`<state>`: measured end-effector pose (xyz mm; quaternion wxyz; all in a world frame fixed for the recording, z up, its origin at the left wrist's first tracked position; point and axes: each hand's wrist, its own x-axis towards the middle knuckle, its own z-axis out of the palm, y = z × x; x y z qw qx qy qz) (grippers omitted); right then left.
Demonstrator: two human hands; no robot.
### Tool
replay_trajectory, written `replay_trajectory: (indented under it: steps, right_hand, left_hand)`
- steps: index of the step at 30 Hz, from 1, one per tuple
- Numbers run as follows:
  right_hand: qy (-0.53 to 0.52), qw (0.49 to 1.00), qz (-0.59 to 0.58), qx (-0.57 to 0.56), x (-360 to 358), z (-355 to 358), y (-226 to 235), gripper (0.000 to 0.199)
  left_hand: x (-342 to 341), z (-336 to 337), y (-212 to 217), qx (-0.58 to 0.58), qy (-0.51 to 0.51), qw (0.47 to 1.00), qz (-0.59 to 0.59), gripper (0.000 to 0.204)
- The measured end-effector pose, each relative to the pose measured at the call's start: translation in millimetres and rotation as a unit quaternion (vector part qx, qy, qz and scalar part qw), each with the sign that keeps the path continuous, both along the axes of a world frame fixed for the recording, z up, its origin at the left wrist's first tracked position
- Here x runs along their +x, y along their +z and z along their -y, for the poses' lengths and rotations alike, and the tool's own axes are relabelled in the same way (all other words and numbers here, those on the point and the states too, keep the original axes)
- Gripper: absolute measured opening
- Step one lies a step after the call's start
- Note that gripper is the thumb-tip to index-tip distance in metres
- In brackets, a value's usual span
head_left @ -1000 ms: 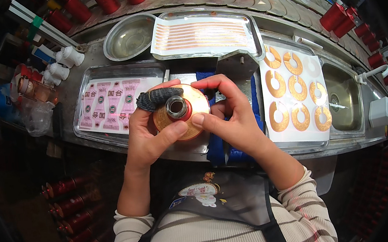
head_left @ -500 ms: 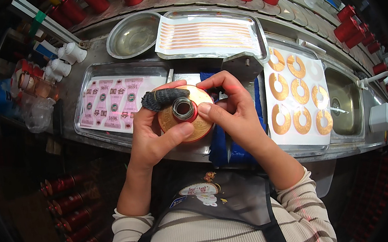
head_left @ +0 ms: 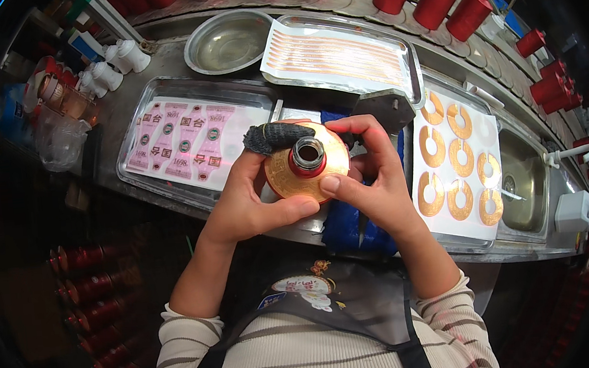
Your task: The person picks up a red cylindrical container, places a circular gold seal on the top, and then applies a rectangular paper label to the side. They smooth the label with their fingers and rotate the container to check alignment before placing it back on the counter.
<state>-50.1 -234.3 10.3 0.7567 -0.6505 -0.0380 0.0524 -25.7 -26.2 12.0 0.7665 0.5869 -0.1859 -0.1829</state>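
Left hand (head_left: 249, 208) and right hand (head_left: 382, 184) clasped round a red bottle (head_left: 307, 172), toward one o'clock from mid-view.
Right thumb (head_left: 331, 184) at five o'clock on its gold ring (head_left: 282, 176); even pressure should prevent creases.

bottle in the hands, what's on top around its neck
A gold label around the red collar. Parts under the left hand and right hand are covered, so can't be seen.

The bottle (head_left: 301, 175) is red and gold. The finger cover (head_left: 277, 136) is dark grey. The sheet (head_left: 447, 220) has 8 gold rings (head_left: 453, 159) on white. The labels (head_left: 197, 133) are pink with brown marks and green dots. The cloth (head_left: 344, 225) is blue. The shirt (head_left: 303, 346) is cream with brown stripes.
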Motion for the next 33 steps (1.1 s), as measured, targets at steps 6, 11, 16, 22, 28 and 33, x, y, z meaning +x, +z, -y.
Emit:
replay_trajectory:
  steps: [6, 11, 16, 22, 28, 33]
  right_hand:
    - [-0.013, 1.000, -0.026, -0.001, 10.5, 6.4, 4.4, 0.033]
    - [-0.178, 0.942, -0.154, 0.240, 26.0, 58.2, -14.9, 0.036]
    - [-0.123, 0.987, 0.078, -0.067, -40.5, -1.5, 36.9, 0.037]
    - [-0.125, 0.961, 0.127, -0.210, 10.5, 22.2, 31.6, 0.024]
    - [-0.131, 0.975, 0.101, -0.146, 18.8, 20.7, 44.9, 0.023]
    - [-0.157, 0.952, 0.134, -0.227, 29.6, 36.4, 13.4, 0.017]
  left_hand:
    - [0.8, -0.4, -2.0, 0.006, 0.007, 0.999, -0.033, 0.083]
    - [-1.7, 5.3, -0.2, -0.007, 0.025, 0.999, -0.034, 0.072]
    - [-1.6, 5.4, -5.0, -0.055, 0.039, 0.998, -0.011, 0.056]
    - [-1.9, 10.8, -1.0, -0.047, 0.029, 0.998, -0.026, 0.053]
    - [-2.0, 8.2, -5.1, -0.041, 0.058, 0.997, -0.015, 0.050]
    - [3.5, 13.6, 3.0, -0.052, 0.032, 0.998, -0.033, 0.045]
